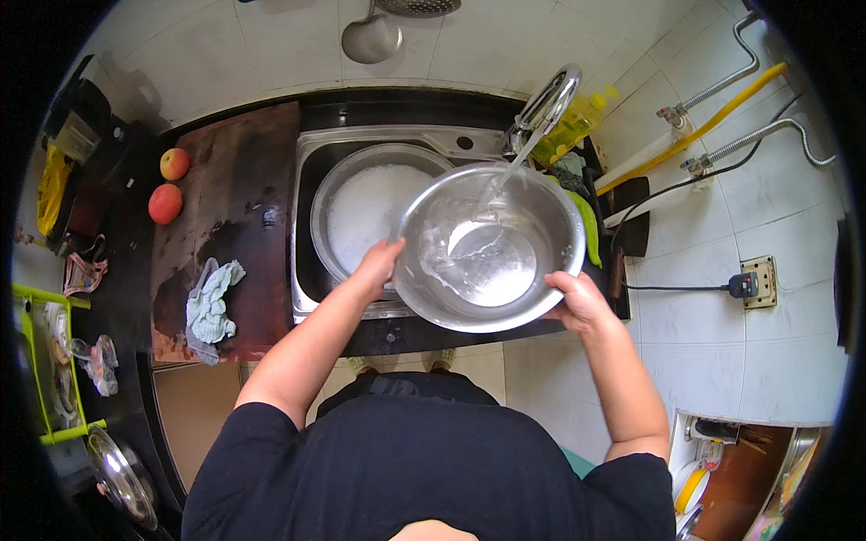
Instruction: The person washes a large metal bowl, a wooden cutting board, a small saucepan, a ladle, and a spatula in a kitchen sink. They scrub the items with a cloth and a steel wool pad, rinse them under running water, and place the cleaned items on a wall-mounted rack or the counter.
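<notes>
Bowl: large steel mixing bowl point(492, 248), held over the front right corner of the sink point(311, 162), tilted slightly, with water pooled in its bottom.
Water: thin stream falling from the tap point(546, 104) into the bowl's middle.
Left hand: left hand point(379, 261) closed on the bowl's left rim, thumb side over the edge, fingers hidden beneath.
Right hand: right hand point(577, 302) clamped on the lower right rim, thumb on top.
Basin: second round steel basin point(365, 212) sitting in the sink, holding something white, partly covered by the held bowl.
Surface: dark surface point(230, 225) left of the sink, wet in patches.
Cloth: crumpled pale blue cloth point(212, 302) lying on the surface near its front edge.
Fruit: two reddish round fruits point(167, 189) at the surface's far left, just beside each other.
Bottle: yellow bottle point(577, 122) behind the tap, against the tiled wall.
Ladle: steel ladle point(372, 38) hanging on the wall above the sink.
</notes>
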Motion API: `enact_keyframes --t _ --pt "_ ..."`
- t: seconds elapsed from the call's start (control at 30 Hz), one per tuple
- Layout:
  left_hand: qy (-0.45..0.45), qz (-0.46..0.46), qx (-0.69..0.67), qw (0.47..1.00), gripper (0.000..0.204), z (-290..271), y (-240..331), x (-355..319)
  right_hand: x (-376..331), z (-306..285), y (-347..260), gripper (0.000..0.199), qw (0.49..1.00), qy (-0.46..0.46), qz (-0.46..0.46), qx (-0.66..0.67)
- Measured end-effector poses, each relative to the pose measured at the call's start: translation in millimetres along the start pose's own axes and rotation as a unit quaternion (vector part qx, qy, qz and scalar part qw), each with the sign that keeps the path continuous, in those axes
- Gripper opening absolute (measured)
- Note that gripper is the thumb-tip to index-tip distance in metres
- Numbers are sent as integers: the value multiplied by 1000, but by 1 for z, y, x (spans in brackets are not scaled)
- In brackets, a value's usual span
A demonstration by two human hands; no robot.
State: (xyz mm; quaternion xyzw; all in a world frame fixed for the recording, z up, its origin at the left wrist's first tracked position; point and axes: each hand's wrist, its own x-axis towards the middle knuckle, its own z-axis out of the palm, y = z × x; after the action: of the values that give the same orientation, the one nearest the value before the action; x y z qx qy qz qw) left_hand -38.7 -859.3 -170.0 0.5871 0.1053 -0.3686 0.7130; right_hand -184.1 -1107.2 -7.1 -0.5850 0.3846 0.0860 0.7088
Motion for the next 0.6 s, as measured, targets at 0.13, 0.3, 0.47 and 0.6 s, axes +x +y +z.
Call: enact_keyframes --t 0.13,0.3,0.47,0.6 --pt "-113 -32 49 992 31 23 16 -22 -15 -49 -15 41 993 -19 118 11" --pt "-85 34 30 995 28 -5 46 -6 22 -32 -6 50 972 -67 188 127" --pt "74 74 -50 993 37 -58 57 0 63 29 28 41 972 -118 152 138" --pt "85 45 48 994 25 -34 63 -48 63 11 37 36 971 -94 171 141"
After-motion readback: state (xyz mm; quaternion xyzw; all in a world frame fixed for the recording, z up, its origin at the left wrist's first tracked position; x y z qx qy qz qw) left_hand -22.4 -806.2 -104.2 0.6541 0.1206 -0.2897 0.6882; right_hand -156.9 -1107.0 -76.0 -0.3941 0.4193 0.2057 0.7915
